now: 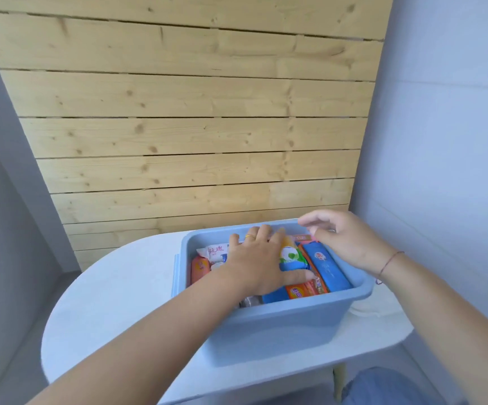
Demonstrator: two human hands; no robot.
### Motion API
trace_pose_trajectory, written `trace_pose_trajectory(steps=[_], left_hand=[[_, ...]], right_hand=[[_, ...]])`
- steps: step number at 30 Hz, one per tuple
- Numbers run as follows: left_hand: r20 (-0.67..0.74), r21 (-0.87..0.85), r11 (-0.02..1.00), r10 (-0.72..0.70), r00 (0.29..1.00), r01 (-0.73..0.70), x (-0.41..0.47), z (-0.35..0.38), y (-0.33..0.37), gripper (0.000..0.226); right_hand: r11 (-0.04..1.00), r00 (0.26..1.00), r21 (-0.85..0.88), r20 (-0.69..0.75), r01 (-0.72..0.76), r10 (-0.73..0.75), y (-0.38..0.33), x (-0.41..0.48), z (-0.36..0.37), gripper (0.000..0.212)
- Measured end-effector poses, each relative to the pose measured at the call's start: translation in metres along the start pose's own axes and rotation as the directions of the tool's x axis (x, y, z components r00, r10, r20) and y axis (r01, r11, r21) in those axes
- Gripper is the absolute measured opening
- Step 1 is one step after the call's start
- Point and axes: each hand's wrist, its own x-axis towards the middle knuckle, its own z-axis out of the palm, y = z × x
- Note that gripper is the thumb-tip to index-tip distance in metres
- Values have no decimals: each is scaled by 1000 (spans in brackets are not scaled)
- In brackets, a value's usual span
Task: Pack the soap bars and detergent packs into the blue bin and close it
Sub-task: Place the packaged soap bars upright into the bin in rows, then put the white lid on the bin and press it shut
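Note:
The blue bin (274, 325) stands open on a white rounded table (114, 290), filled with wrapped soap bars and detergent packs. My left hand (255, 258) lies flat inside it, fingers spread, pressing on the packs. A yellow-green pack (291, 254) and a blue pack (329, 268) lie to its right. An orange pack (200, 268) and a white pack (215, 252) sit at the left. My right hand (345, 238) hovers over the bin's far right corner, fingers loosely apart, holding nothing. No lid is visible.
A wall of pale wooden planks (190, 112) rises just behind the table. Something white (365, 309) lies on the table to the right of the bin. A blue-clad knee (394, 387) shows at the bottom right.

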Motion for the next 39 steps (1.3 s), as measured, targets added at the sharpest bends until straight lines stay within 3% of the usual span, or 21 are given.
trace_pose_trajectory(steps=[2, 8, 11, 14, 17, 20, 27, 31, 34, 39], left_hand=[[3, 43, 998, 37, 999, -37, 3, 4, 0, 95], [-22, 87, 995, 55, 998, -53, 1, 4, -4, 93], [-31, 96, 994, 48, 998, -45, 1, 5, -3, 96], [0, 54, 998, 23, 1000, -23, 0, 2, -2, 105], [-27, 44, 999, 29, 999, -28, 3, -4, 3, 108], [-78, 77, 994, 77, 994, -71, 9, -4, 21, 107], [-137, 197, 973, 147, 980, -118, 18, 16, 40, 95], [-175, 190, 977, 126, 976, -92, 19, 18, 39, 92], [-186, 174, 981, 116, 976, -84, 17, 17, 40, 88], [-196, 124, 990, 84, 977, -60, 12, 14, 40, 90]], right_hand=[[999, 1000, 42, -15, 8, -7, 8, 1, -5, 31], [975, 907, 196, -385, -101, 171, 59, 20, -36, 25], [947, 888, 64, -333, -314, 317, 103, 24, -42, 24], [851, 862, -176, -225, -494, 454, 144, 20, -38, 37], [735, 818, -360, -238, -575, 523, 171, 13, -39, 47], [669, 783, -411, -264, -620, 563, 194, 8, -44, 49], [651, 735, -341, -355, -678, 578, 241, 5, -44, 43], [694, 719, -217, -352, -686, 600, 252, 9, -48, 15], [702, 710, -154, -296, -696, 639, 249, 14, -58, 32], [790, 737, 101, -305, -605, 603, 211, 15, -81, 32]])
